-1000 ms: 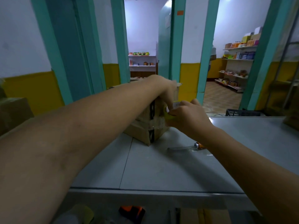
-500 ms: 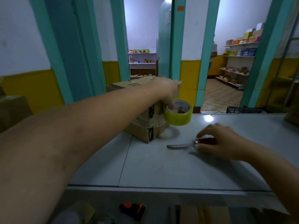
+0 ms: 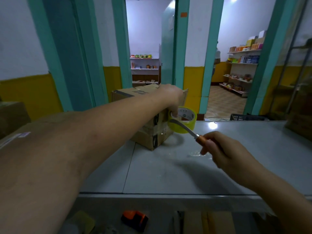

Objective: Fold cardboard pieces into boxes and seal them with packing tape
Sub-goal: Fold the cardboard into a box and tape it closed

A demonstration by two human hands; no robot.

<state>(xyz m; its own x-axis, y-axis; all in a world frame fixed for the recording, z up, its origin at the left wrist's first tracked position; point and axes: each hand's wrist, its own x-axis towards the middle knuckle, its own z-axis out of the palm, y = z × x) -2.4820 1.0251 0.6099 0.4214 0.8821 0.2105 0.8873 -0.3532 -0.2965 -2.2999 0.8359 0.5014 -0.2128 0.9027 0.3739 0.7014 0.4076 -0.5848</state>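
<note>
left hand (image 3: 170, 97) – tape roll (image 3: 183, 119) | right hand (image 3: 221, 149) – knife (image 3: 185, 128) | box (image 3: 150, 132)

Dark print on cardboard box (image 3: 148, 132), tape roll (image 3: 183, 121) label, seemingly illegible

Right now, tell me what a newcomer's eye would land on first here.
The yellow tape roll stands out, held by the left hand against the near end of the cardboard box at the middle of the grey table. Just right of it, the right hand has its grip on an orange-handled knife, blade raised against the roll. Behind, teal door frames open onto stocked shelves.
</note>
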